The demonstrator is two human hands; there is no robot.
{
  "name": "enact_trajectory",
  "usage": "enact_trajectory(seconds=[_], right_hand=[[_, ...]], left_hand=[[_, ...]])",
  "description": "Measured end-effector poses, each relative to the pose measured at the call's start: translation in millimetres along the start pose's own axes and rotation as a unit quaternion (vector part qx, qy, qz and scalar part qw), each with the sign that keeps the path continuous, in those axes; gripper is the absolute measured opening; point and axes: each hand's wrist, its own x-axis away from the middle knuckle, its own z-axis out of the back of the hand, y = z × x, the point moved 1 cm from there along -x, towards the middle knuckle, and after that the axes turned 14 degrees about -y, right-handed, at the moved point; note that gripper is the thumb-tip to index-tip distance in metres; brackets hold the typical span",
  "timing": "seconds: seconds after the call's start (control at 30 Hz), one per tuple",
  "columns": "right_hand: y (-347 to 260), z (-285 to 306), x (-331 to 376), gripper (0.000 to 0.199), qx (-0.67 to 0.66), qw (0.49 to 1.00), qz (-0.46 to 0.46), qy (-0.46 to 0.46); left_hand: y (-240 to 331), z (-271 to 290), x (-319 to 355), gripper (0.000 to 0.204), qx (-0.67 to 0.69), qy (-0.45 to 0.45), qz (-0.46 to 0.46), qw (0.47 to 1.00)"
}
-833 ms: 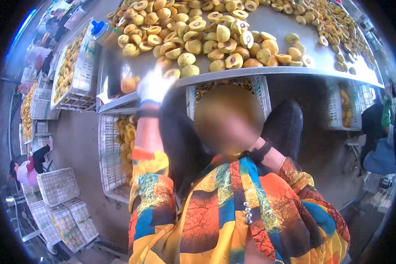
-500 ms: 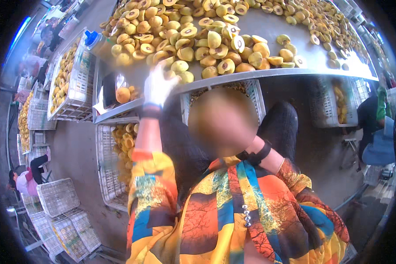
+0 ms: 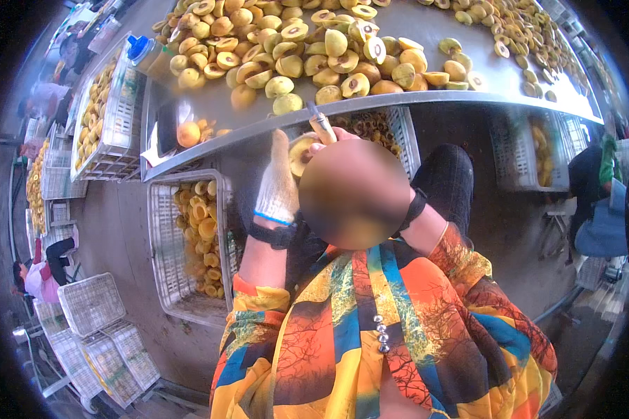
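In a white knitted glove, my left hand [image 3: 276, 183] is closed round a halved yellow peach [image 3: 300, 156], its cut face showing a reddish centre. My bare right hand [image 3: 337, 137] meets it in front of me, just on my side of the table edge. Its fingers grip a short tool [image 3: 321, 126] with a light handle and a dark narrow end pointing up; its kind is unclear. A blurred patch hides most of the right hand and part of the peach. Beyond the hands, many peach halves [image 3: 292, 66] are heaped on the metal table [image 3: 421, 35].
Left of my legs, a white crate [image 3: 162, 276] holds hollowed peach halves. Another crate [image 3: 402, 133] under the table holds dark pits and scraps. A blue-capped bottle [image 3: 141, 49] stands at the table's left end. Fuller crates [image 3: 112, 150] sit farther left; another person [image 3: 597, 188] is at right.
My left hand has drawn back from the fruit pile to my right hand, now with a peach half in it. The tool in my right hand has come into sight.
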Motion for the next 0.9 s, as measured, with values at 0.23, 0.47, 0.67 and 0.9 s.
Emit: enact_trajectory(seconds=[0.23,0.47,0.67,0.9], right_hand=[[-5.1,-3.7,37.6,0.030,0.386,0.918,-0.077,0.049],[4.1,-30.9,64.0,0.026,0.368,0.929,0.024,0.043],[0.3,-41.9,58.6,0.023,0.365,0.920,-0.144,0.003],[-0.8,-43.3,61.4,0.026,0.320,0.934,-0.148,-0.053]], left_hand=[[-18.8,5.7,-3.6,0.040,0.002,0.092,-0.066,0.994],[-28.8,-6.7,-1.0,0.038,-0.161,0.110,-0.181,0.964],[-41.6,5.0,-6.9,0.036,-0.194,0.132,-0.222,0.946],[-29.6,22.9,-15.6,0.037,-0.225,0.067,-0.060,0.970]])
